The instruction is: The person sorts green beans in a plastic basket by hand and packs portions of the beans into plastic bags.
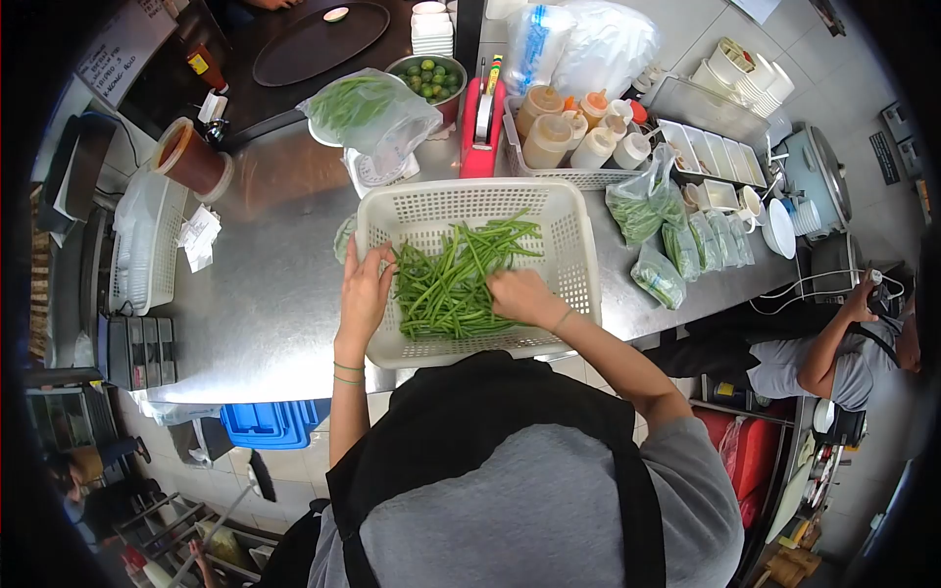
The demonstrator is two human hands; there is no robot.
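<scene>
Your green beans [451, 284] are lying jumbled in the basket [576, 245], many slanting 7-to-1 o'clock. Your right hand [524, 296] is sitting closest, fingers curling into the pile's 3 o'clock side, can't tell if they're grasping any. Your left hand [367, 294] is resting around the 9 o'clock rim, grip unclear. Shiny metal desk [265, 265] is supporting everything.

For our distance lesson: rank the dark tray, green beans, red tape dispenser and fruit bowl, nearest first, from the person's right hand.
From the right hand:
1. Green beans, touching it
2. Red tape dispenser, beyond the basket
3. Fruit bowl, left of the dispenser
4. Dark tray, farther left, behind
</scene>
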